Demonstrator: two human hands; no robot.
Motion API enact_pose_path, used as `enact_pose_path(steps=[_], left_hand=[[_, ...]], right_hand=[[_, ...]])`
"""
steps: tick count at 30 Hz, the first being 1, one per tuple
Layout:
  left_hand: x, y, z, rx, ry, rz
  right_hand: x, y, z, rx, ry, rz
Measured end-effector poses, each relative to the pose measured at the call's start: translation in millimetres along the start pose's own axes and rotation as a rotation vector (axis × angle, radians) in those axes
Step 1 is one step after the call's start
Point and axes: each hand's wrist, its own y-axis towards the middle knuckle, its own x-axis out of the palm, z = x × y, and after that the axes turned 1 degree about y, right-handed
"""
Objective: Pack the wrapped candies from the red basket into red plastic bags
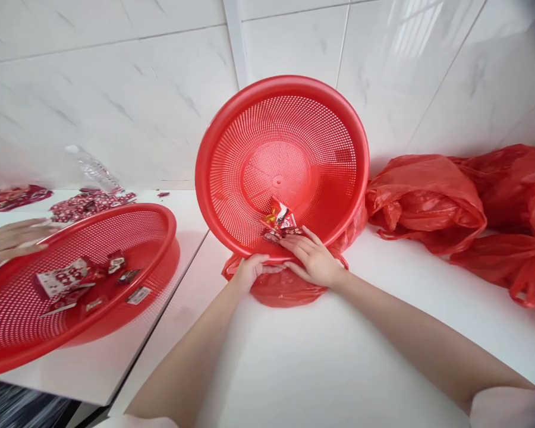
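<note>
A round red plastic basket [280, 86] with perforated sides is tipped toward me, its mouth facing me. Several small printed packets [280, 215] lie at its lower inner side. My left hand [249, 273] is closed on the lower rim, next to the red plastic bag [289, 291] beneath. Over the same rim reaches my right hand [314, 258]; its fingers are stretched out and apart, touching the packets, with the thumb outside the rim. The bag sits partly under the basket, and its opening is hidden.
On the left, another red basket [163, 223] holds several packets; another person's hand [13, 241] is at its rim. Behind it lie a clear bottle [93, 169] and patterned red packets [87, 206]. Filled red bags [432, 190] stand right, along the tiled wall [116, 107].
</note>
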Motion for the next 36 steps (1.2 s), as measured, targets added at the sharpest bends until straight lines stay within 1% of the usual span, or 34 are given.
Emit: enact_pose_path(steps=[6,8,11,13,15,17,19,22,25,28,30,31,34,36], left_hand=[[-10,4,6,0.042,0.006,0.099],[-10,5,7,0.06,0.019,0.116],[-7,3,8,0.065,0.03,0.107],[-3,2,7,0.047,0.028,0.064],[2,0,6,0.023,0.029,0.01],[5,-2,5,0.008,0.045,-0.018],[6,-3,4,0.009,0.064,-0.01],[3,-1,5,0.03,0.064,0.019],[-3,1,7,0.021,0.048,0.013],[-6,2,7,0.011,0.051,0.014],[-6,2,7,0.012,0.06,0.016],[-6,1,7,0.011,0.066,0.012],[-2,-1,5,0.004,0.092,-0.015],[1,-2,4,0.007,0.104,-0.014]], right_hand=[[3,-1,4,-0.014,0.007,0.19],[3,-1,4,-0.016,-0.001,0.227],[1,-1,2,0.067,-0.036,0.204],[0,0,0,0.142,-0.072,0.15],[0,0,0,0.181,-0.103,0.096],[2,1,1,0.171,-0.1,0.058],[2,1,3,0.13,-0.049,0.046],[1,0,6,0.057,0.076,0.105],[-3,-2,6,0.045,0.217,0.198],[-7,-4,4,0.029,0.286,0.223],[-7,-3,3,0.031,0.233,0.196],[-6,-3,2,0.059,0.178,0.182],[-2,-1,-1,0.227,-0.024,0.143],[2,0,-1,0.316,-0.098,0.092]])
